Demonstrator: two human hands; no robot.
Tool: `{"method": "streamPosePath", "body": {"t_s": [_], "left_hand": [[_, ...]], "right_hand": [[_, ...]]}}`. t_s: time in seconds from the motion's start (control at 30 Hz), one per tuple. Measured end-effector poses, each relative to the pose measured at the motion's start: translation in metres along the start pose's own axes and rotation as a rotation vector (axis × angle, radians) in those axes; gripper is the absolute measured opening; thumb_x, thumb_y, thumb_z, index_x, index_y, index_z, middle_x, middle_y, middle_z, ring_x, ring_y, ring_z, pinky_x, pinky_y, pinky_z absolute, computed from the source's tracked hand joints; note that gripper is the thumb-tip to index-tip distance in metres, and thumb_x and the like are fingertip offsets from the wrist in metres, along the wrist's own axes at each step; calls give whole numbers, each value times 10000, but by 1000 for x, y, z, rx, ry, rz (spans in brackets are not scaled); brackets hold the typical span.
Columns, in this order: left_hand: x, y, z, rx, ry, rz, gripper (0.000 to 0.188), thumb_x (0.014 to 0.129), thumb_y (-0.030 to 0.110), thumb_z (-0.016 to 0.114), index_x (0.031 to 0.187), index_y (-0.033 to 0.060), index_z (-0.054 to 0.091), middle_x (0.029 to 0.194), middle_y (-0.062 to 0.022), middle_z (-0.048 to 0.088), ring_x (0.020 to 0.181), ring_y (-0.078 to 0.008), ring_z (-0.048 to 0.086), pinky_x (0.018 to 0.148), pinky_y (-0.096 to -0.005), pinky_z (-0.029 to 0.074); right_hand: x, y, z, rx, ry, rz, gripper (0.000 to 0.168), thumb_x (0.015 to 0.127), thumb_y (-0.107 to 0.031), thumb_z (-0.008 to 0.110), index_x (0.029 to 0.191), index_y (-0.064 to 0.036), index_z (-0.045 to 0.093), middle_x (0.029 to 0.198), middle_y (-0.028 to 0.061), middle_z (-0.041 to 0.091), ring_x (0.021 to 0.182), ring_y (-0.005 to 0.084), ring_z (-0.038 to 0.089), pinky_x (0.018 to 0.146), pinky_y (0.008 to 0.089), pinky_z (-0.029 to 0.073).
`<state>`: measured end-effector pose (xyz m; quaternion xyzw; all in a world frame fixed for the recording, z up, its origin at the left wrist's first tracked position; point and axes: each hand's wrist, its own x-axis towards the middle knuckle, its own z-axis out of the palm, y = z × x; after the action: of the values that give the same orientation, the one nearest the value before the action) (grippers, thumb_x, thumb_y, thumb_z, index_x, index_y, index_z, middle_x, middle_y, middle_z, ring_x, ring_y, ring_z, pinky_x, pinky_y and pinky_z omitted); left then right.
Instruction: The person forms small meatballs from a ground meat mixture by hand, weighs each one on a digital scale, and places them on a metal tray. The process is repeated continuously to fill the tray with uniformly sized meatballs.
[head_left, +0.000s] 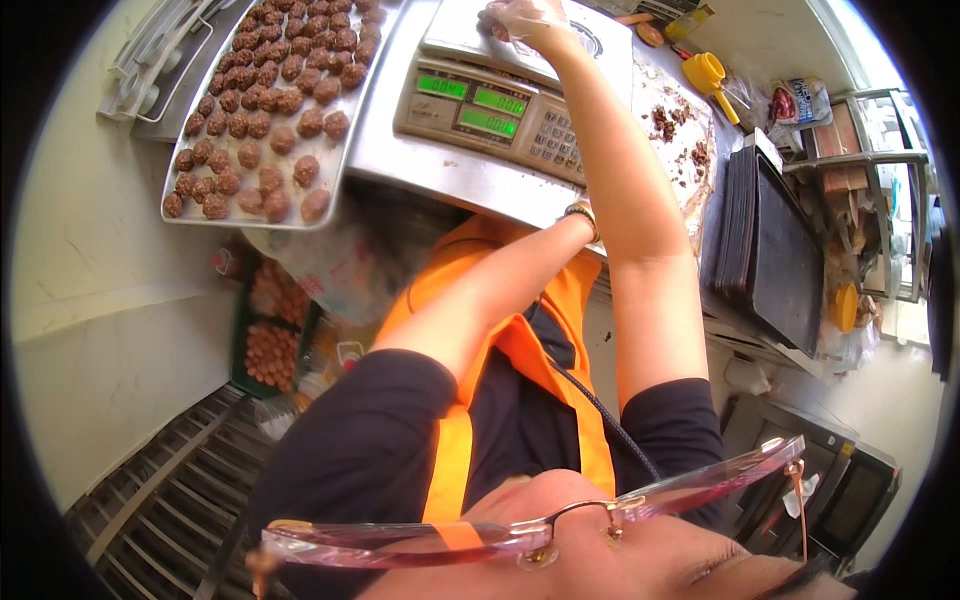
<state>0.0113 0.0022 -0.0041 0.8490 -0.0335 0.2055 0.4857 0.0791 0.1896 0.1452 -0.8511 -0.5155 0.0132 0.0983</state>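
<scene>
My right hand (527, 22), in a clear plastic glove, is closed on a dark brown lump (492, 22) over the pan of a digital scale (480, 112) with lit green displays. My left hand is hidden behind my right forearm; only its wrist with a bracelet (582, 213) shows, at the front edge of the metal table (450, 182). Left of the scale, a metal tray (255, 222) holds many rough brown balls (282, 140). To the right of my right forearm, dark brown chopped pieces (667, 124) lie scattered on a pale, smeared surface (694, 202).
Stacked black baking trays (780, 240) stand at the right, beside a wire rack (862, 161). A yellow plastic container (703, 73) lies at the back right. Below the ball tray stands a green crate (247, 379) of eggs (270, 356). A slatted metal rack (165, 495) is lower left.
</scene>
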Motion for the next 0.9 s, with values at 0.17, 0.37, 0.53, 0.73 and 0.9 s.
{"method": "streamPosePath", "body": {"t_s": [0.17,0.37,0.53,0.73,0.9], "left_hand": [[-3,-5,-3,8,13,-23,515,905,341,539,1332,62,468,1379,-167,479,1274,-281,449,1052,-349,362],[1,-10,12,28,31,-17,537,907,344,527,1353,55,450,1408,-169,456,1303,-278,424,1069,-346,345],[-9,7,-17,-49,-75,-100,553,907,347,521,1365,48,438,1428,-174,438,1323,-279,406,1081,-345,333],[8,-27,19,386,-66,158,440,903,328,517,1214,19,556,1163,-194,621,1096,-307,589,938,-382,459],[0,4,-9,-167,-104,-85,370,845,294,664,1117,59,577,996,-167,651,908,-328,625,809,-384,502]], "right_hand": [[15,-12,21,-242,12,16,300,853,-322,684,1050,-100,725,964,108,714,880,231,665,809,355,515],[19,1,10,143,84,131,277,874,-383,658,948,-136,757,770,57,717,712,173,667,708,333,524],[3,22,-8,833,156,150,259,929,-274,651,887,-25,711,737,34,680,585,64,538,570,210,458],[-24,78,-12,1453,185,231,210,930,-126,641,1073,22,680,831,46,673,608,36,554,544,122,482],[-116,125,-4,1721,312,307,216,906,-97,666,1069,42,636,890,89,659,689,79,575,594,148,489]]}}
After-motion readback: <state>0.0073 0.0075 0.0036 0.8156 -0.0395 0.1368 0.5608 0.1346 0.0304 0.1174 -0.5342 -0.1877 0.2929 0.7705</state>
